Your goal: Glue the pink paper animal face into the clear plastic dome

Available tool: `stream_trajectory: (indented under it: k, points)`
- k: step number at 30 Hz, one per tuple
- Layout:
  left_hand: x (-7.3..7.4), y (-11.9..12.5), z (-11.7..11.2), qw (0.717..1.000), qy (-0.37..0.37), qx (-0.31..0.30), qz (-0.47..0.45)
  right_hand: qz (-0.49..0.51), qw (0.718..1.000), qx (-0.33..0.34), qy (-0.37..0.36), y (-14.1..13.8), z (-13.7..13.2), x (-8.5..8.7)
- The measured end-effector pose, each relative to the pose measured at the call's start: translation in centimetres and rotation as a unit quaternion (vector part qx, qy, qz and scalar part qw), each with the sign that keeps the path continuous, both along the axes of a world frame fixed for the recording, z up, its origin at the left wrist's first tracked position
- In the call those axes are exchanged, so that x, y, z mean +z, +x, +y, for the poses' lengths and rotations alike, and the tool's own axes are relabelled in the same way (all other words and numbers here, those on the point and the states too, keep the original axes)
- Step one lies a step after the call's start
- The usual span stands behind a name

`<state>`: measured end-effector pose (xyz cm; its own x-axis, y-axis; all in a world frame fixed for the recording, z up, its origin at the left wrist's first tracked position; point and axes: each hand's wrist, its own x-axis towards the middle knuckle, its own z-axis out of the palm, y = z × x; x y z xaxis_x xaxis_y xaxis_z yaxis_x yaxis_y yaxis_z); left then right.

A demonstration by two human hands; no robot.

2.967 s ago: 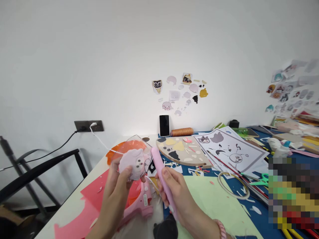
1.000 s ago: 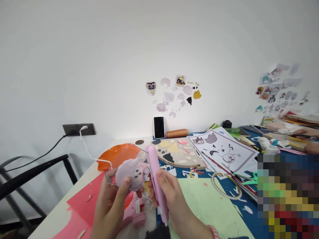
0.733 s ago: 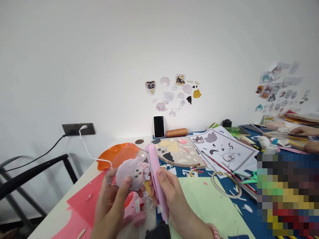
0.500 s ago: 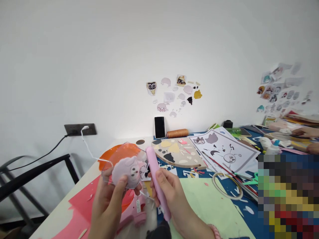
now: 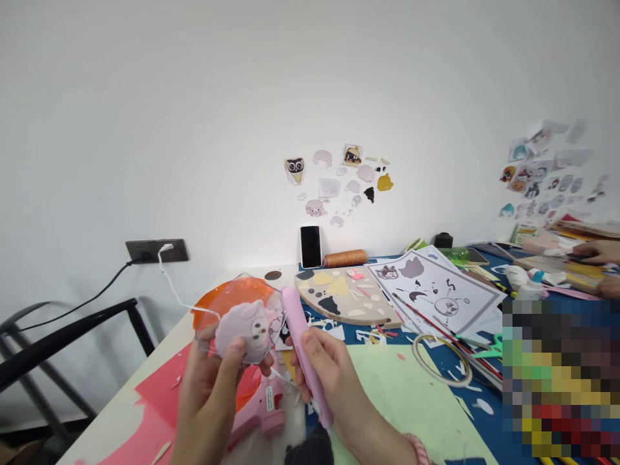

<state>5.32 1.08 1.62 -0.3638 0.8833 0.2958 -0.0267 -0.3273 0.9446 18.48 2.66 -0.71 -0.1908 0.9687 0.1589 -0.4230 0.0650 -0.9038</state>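
Observation:
My left hand [image 5: 208,394] pinches a clear plastic sheet [image 5: 227,316] with a pale pink cartoon animal cut-out [image 5: 242,329] stuck on it, thumb pressed on the cut-out. My right hand [image 5: 339,381] is wrapped round a long pink pen-shaped tool [image 5: 305,355] with a white cord, its upper end right beside the cut-out's right edge. Both hands are raised above the table's near left part. Below them lies a pink glue gun [image 5: 261,413].
Red foam sheets [image 5: 159,394] and an orange sheet [image 5: 227,294] lie at left, a light green sheet [image 5: 411,400] at right. Behind are a fan-shaped board [image 5: 349,297], printed pattern paper [image 5: 436,287], a tape ring [image 5: 438,358], a phone [image 5: 310,246] and a thread spool [image 5: 345,258]. Another person's hands [image 5: 593,252] are far right.
The left hand has tilted and shifted the plastic sheet with the cut-out slightly left. The pink tool stays beside it in the right hand. The view has drifted a little.

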Motion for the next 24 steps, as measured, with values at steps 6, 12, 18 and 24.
stream_trajectory:
  k: [6,12,18,24]
  points:
    - [0.5,-0.2,-0.3,0.998,-0.028,-0.049,-0.037,-0.022,1.000,0.005,0.020,0.1,0.3,-0.4]
    - [1.1,0.2,-0.4,0.998,0.012,-0.058,-0.024,-0.075,0.995,-0.017,0.058,0.6,0.4,0.1]
    - [1.9,0.6,-0.6,1.000,0.006,-0.019,-0.022,-0.123,0.988,-0.041,0.082,0.8,0.2,0.6]
    - [1.8,-0.5,0.1,1.000,0.014,0.023,0.006,-0.142,0.985,-0.037,0.087,0.7,0.0,0.3]
